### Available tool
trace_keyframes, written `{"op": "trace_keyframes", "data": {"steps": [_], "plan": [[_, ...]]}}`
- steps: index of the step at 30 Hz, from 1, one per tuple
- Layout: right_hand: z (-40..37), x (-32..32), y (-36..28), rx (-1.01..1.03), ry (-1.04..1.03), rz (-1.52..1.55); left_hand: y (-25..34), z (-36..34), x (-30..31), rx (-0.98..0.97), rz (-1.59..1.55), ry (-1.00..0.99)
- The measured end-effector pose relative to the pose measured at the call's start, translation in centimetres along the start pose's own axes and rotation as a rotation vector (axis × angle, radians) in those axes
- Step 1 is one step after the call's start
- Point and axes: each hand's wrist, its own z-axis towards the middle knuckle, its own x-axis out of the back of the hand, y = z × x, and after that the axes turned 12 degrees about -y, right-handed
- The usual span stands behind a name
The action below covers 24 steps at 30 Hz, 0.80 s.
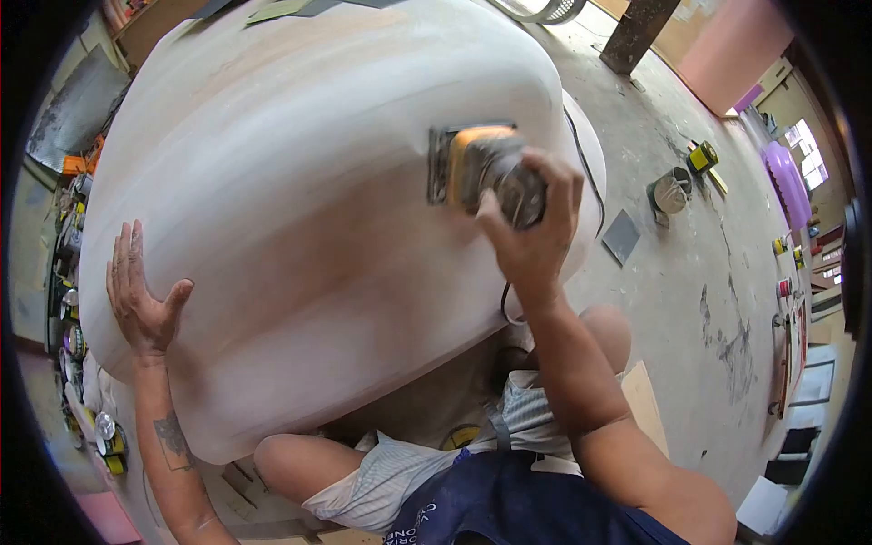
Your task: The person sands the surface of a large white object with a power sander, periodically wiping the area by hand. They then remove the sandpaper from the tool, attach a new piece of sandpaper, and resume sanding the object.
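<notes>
A large, rounded white shell (263, 182) with brownish, dusty patches fills the middle of the head view. My right hand (538, 218) is wrapped around a yellow and black electric sander (486, 173), whose flat pad rests against the shell's upper right side; the sander looks slightly blurred. On the shell's left part my left hand (145, 295) lies flat, fingers stretched and thumb out, holding nothing. A dark cord (586, 168) curves along the shell's right edge.
Grey sandpaper (622, 237) lies on the concrete floor at right, near a bucket (670, 191) and a yellow can (702, 157). More sheets (277, 11) rest atop the shell. Cans and tools (73, 318) line the left side. A post (639, 36) stands at the back.
</notes>
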Motion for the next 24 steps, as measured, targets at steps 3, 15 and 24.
{"op": "trace_keyframes", "data": {"steps": [3,15,24], "plan": [[2.1,0.9,0.6,-0.253,0.086,0.066,-0.1,-0.1,-0.1,-0.003,0.007,-0.006],[-0.1,-0.1,-0.1,0.063,-0.055,0.035,-0.7,0.1,-0.5,-0.029,-0.007,-0.001],[-0.2,0.0,1.8,-0.128,0.061,0.029,-0.6,-0.1,-0.9,-0.020,-0.036,0.057]]}}
